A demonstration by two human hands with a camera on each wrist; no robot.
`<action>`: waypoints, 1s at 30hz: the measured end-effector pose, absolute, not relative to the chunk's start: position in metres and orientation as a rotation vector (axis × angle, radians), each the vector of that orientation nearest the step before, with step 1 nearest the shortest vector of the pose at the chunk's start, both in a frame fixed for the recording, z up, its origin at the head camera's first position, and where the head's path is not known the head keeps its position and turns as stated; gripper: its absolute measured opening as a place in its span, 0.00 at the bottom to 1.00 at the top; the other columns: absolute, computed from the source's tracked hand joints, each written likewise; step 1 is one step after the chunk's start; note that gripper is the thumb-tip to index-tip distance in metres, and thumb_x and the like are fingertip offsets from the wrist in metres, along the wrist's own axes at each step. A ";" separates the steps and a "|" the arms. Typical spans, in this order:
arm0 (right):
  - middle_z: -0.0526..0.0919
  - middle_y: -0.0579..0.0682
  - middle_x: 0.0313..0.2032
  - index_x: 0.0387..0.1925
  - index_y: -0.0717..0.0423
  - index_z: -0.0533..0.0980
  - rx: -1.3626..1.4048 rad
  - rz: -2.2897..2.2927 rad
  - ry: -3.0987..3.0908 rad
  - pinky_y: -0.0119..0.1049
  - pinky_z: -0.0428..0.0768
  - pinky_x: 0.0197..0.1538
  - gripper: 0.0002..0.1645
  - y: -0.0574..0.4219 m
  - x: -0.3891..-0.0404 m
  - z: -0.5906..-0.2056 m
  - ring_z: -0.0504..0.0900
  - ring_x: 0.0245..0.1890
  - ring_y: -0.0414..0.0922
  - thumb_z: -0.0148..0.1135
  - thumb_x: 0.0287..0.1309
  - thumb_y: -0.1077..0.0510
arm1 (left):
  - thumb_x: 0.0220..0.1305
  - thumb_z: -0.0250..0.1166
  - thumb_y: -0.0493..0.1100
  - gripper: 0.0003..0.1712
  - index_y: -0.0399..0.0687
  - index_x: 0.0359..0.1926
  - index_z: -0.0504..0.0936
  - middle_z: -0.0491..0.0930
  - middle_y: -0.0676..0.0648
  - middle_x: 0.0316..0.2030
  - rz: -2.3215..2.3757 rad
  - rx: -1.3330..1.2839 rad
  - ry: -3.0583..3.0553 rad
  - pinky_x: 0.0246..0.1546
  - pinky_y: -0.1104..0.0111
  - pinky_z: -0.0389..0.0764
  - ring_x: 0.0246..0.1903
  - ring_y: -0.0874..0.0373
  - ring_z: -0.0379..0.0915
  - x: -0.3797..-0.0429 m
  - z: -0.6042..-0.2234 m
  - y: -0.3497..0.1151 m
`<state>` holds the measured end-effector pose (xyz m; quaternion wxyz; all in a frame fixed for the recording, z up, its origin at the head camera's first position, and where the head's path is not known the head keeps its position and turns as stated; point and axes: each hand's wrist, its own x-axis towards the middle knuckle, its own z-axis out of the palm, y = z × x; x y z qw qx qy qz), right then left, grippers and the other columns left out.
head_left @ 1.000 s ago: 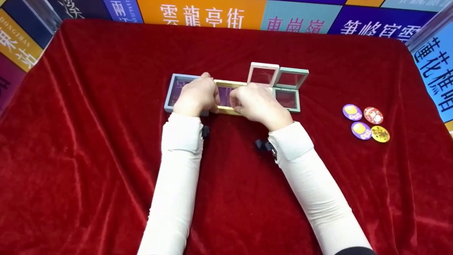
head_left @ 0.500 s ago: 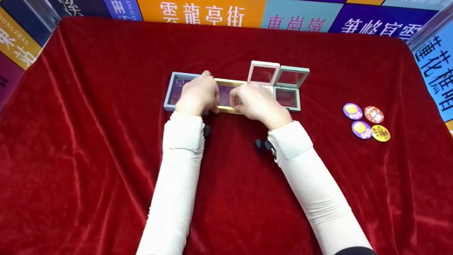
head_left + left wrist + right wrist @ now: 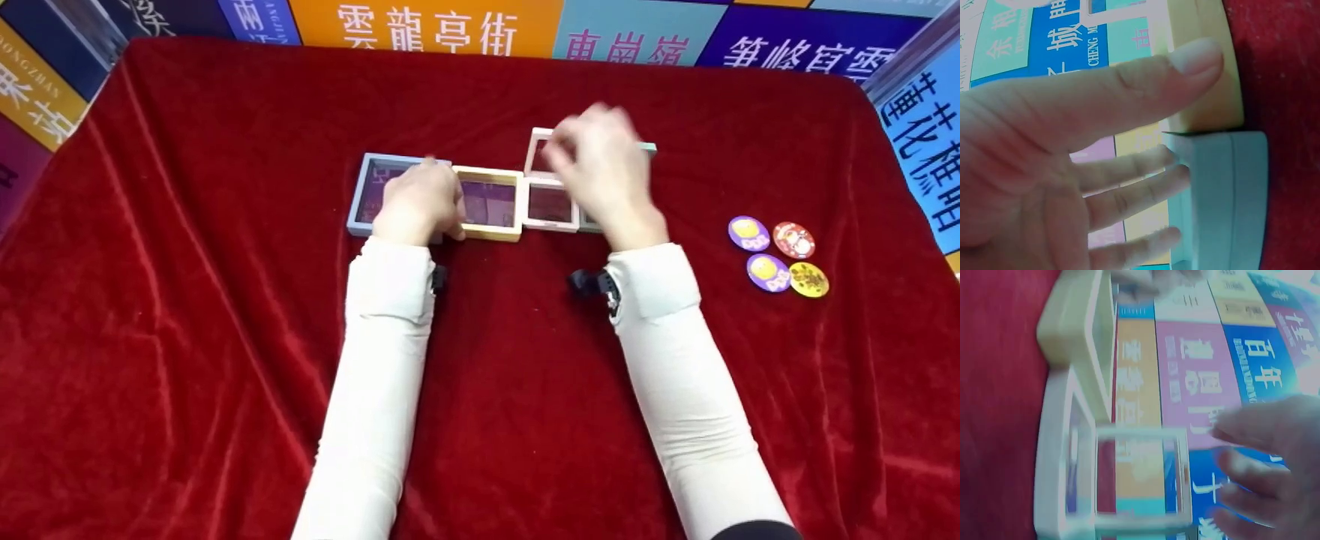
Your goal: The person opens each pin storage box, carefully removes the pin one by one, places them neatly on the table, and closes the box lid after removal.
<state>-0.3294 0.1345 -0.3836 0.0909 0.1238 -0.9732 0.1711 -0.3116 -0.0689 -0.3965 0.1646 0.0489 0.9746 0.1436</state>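
Note:
My left hand (image 3: 421,199) stays over the seam between a blue display frame (image 3: 358,199) and a yellow display frame (image 3: 491,233). In the left wrist view its thumb (image 3: 1196,59) lies straight on the yellow frame's side, and its fingers stretch to the inner edge of the blue one. Blurred, my right hand (image 3: 607,161) is raised over two unfolded frames, with nothing in its loosely bent fingers. The pink frame (image 3: 551,225) has its lid standing up at the back. Behind my right hand, the green frame (image 3: 650,147) is mostly hidden.
Several round badges, among them a red one (image 3: 793,240) and a yellow one (image 3: 809,280), lie to the right on the red velvet cloth (image 3: 480,390). Colourful printed panels (image 3: 427,26) stand along the back and sides.
My right hand has left the yellow frame and moved up and right, over the pink and green lids. My left hand holds its place.

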 end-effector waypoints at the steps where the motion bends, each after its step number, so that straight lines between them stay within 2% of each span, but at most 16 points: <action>1: 0.80 0.56 0.44 0.40 0.51 0.83 0.318 0.532 -2.851 0.50 0.74 0.50 0.14 0.139 -0.331 -0.382 0.74 0.50 0.54 0.54 0.60 0.53 | 0.42 0.76 0.45 0.08 0.52 0.27 0.86 0.68 0.44 0.65 0.408 0.135 2.770 0.52 0.52 0.75 0.63 0.52 0.66 -0.312 -0.397 -0.069; 3: 0.76 0.57 0.52 0.48 0.51 0.81 0.242 0.577 -2.827 0.50 0.69 0.59 0.17 0.146 -0.333 -0.381 0.68 0.58 0.54 0.54 0.62 0.52 | 0.43 0.76 0.45 0.08 0.52 0.27 0.86 0.68 0.45 0.66 0.409 0.131 2.763 0.53 0.52 0.75 0.66 0.52 0.63 -0.313 -0.397 -0.070; 6: 0.69 0.59 0.62 0.59 0.49 0.75 0.223 0.599 -2.908 0.52 0.60 0.67 0.23 0.153 -0.335 -0.383 0.60 0.67 0.55 0.52 0.65 0.50 | 0.42 0.76 0.46 0.09 0.52 0.27 0.86 0.69 0.44 0.65 0.410 0.141 2.768 0.53 0.52 0.75 0.66 0.52 0.63 -0.313 -0.396 -0.071; 9: 0.63 0.61 0.68 0.63 0.46 0.71 0.269 0.574 -3.022 0.57 0.53 0.70 0.25 0.156 -0.337 -0.386 0.54 0.71 0.57 0.49 0.66 0.49 | 0.42 0.76 0.46 0.09 0.52 0.27 0.87 0.70 0.44 0.64 0.418 0.140 2.769 0.53 0.52 0.75 0.64 0.52 0.65 -0.312 -0.397 -0.071; 12: 0.66 0.61 0.66 0.58 0.46 0.76 0.296 0.575 -3.027 0.57 0.51 0.71 0.21 0.156 -0.338 -0.388 0.57 0.70 0.57 0.51 0.65 0.50 | 0.42 0.76 0.46 0.09 0.52 0.27 0.87 0.69 0.43 0.65 0.422 0.131 2.763 0.53 0.52 0.75 0.63 0.51 0.66 -0.312 -0.397 -0.071; 17: 0.74 0.58 0.61 0.47 0.48 0.83 0.281 0.579 -2.949 0.55 0.59 0.67 0.15 0.156 -0.337 -0.384 0.65 0.65 0.56 0.56 0.62 0.54 | 0.43 0.75 0.45 0.08 0.52 0.28 0.87 0.65 0.42 0.68 0.417 0.134 2.754 0.54 0.52 0.75 0.68 0.51 0.61 -0.313 -0.397 -0.070; 24: 0.78 0.57 0.54 0.40 0.54 0.85 0.424 0.529 -3.018 0.55 0.67 0.59 0.13 0.157 -0.332 -0.378 0.69 0.58 0.57 0.57 0.59 0.58 | 0.44 0.75 0.45 0.08 0.52 0.28 0.86 0.60 0.41 0.70 0.427 0.120 2.731 0.56 0.53 0.74 0.71 0.50 0.56 -0.314 -0.395 -0.071; 27: 0.78 0.59 0.54 0.39 0.56 0.85 0.556 0.437 -3.092 0.59 0.67 0.57 0.12 0.159 -0.329 -0.375 0.68 0.58 0.59 0.57 0.58 0.59 | 0.44 0.75 0.45 0.08 0.52 0.28 0.86 0.60 0.41 0.70 0.433 0.124 2.730 0.57 0.52 0.73 0.72 0.51 0.54 -0.313 -0.395 -0.071; 30: 0.75 0.61 0.57 0.36 0.56 0.85 0.664 0.357 -3.164 0.62 0.59 0.64 0.10 0.159 -0.327 -0.374 0.64 0.62 0.60 0.61 0.55 0.59 | 0.44 0.75 0.45 0.08 0.51 0.28 0.86 0.62 0.42 0.70 0.442 0.123 2.736 0.58 0.53 0.73 0.72 0.52 0.53 -0.313 -0.395 -0.071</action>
